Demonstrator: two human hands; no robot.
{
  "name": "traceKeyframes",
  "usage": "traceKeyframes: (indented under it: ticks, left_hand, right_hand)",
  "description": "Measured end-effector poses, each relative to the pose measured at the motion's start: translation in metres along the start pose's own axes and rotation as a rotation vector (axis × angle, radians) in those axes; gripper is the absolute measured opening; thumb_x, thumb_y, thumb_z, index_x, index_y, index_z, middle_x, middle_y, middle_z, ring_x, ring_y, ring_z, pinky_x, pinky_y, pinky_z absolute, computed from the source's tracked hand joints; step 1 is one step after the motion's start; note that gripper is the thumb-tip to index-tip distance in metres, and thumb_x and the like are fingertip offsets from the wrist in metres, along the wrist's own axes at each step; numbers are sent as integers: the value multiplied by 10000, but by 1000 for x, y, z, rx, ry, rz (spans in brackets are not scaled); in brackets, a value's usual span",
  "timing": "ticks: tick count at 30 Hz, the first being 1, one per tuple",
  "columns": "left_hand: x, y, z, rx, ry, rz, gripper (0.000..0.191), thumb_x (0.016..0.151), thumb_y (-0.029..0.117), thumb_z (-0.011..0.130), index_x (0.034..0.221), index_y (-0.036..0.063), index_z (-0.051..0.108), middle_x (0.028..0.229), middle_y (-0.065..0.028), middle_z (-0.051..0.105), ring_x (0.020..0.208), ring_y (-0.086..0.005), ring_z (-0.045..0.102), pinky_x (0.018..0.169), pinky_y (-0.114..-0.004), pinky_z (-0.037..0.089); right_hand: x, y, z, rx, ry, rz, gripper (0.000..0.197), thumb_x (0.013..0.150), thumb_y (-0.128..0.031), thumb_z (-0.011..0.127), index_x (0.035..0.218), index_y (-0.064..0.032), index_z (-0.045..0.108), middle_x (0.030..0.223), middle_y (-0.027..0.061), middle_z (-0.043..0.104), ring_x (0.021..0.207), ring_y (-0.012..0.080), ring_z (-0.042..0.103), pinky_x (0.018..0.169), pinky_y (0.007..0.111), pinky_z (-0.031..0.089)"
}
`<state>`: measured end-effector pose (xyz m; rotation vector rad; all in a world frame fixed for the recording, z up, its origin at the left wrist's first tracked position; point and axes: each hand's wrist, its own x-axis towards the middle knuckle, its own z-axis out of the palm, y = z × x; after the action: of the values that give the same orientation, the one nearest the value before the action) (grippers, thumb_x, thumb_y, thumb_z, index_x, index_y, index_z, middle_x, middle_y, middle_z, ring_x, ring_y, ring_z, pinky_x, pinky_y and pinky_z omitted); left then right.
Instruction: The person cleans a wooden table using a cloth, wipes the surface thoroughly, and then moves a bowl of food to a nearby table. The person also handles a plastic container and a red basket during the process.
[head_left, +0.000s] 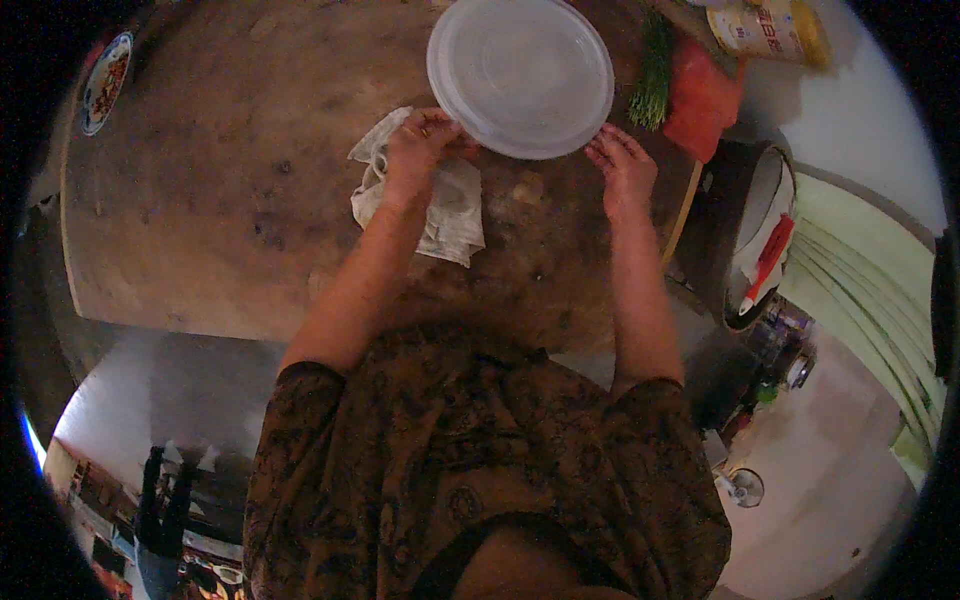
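A round, translucent white plastic lid (525, 75) lies at the far middle of a brown wooden table (225, 187). Whether a container sits beneath it is hidden. My left hand (420, 146) holds the lid's near left rim, the fingertips partly tucked under it. Below that hand and wrist, a crumpled off-white cloth (454, 217) spreads on the wood. At the near right rim, my right hand (622, 165) grips with its fingertips.
Right of the lid are a bunch of thin green stalks (651, 75) and a red plastic bag (701, 97). A jar (772, 30) with a yellow lid lies beyond. Beside the table's right edge stands a dark round container (720, 225) with a red-handled tool (769, 259). A patterned plate (107, 82) of food sits far left.
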<state>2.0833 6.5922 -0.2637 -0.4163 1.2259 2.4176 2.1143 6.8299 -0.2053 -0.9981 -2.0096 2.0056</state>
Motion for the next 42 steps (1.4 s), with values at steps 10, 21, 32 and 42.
traceKeyframes:
  ticks: [10, 21, 32, 42]
  left_hand:
    - [32, 7, -12, -7, 54, 211, 252, 802, 98, 536, 990, -65, 489, 846, -149, 587, 714, -226, 601, 675, -334, 514]
    - [-1, -17, 15, -150, -36, 34, 115, 797, 56, 537, 884, -15, 511, 824, -123, 604, 743, -228, 613, 670, -325, 519]
    - [3, -28, 20, -214, 17, 27, 92, 787, 45, 549, 849, -5, 503, 777, -126, 599, 671, -234, 623, 591, -312, 531]
    - [27, 2, -8, -122, 121, 180, 141, 785, 89, 564, 881, -8, 525, 733, -105, 592, 617, -201, 600, 585, -315, 519]
  right_hand:
    - [-23, 11, 28, -675, -146, -717, 387, 690, -43, 624, 1061, -53, 515, 1044, 106, 528, 965, 265, 514, 837, 368, 433]
    - [3, 3, 33, -1261, -339, -1316, 349, 644, -99, 645, 982, -93, 559, 999, 75, 508, 949, 260, 495, 822, 384, 410]
    - [3, 5, 48, -1346, -386, -1457, 348, 695, -115, 570, 1042, -110, 547, 988, 82, 520, 903, 262, 520, 772, 381, 440]
    - [28, -5, 26, -1286, -348, -1292, 477, 625, -36, 633, 1079, -133, 527, 1070, 76, 498, 1018, 271, 465, 841, 383, 391]
